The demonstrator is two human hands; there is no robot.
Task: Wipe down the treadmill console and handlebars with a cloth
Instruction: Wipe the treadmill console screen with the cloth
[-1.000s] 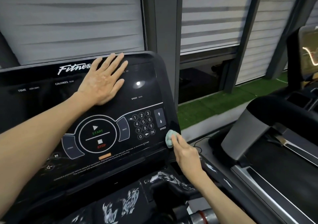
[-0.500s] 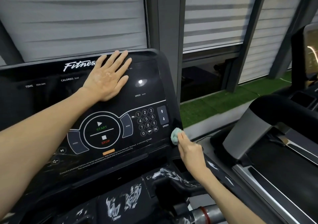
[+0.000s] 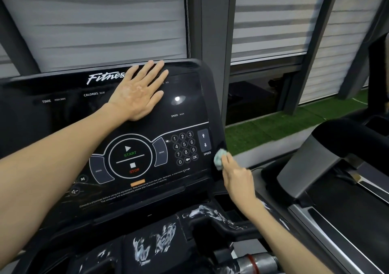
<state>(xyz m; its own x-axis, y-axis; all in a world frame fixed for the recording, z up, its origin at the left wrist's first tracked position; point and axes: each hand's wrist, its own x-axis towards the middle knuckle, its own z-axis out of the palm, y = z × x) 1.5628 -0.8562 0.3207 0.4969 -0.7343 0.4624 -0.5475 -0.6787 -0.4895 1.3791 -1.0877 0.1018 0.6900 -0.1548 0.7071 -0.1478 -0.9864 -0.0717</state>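
At the console (image 3: 63, 126) right edge, just beside the SPEED arrows (image 3: 204, 140), my right hand (image 3: 237, 179) pinches a balled pale-green cloth (image 3: 219, 159) against the black trim. My left hand (image 3: 139, 93) lies flat, fingers straight, on the upper display. White smears streak the tray (image 3: 151, 244) below.

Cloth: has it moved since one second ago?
Yes. The cloth went slightly up the right edge of the console, now beside the SPEED label.

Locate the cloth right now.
In the head view, the cloth is in the right hand, against the right edge of the console, beside the SPEED arrows.
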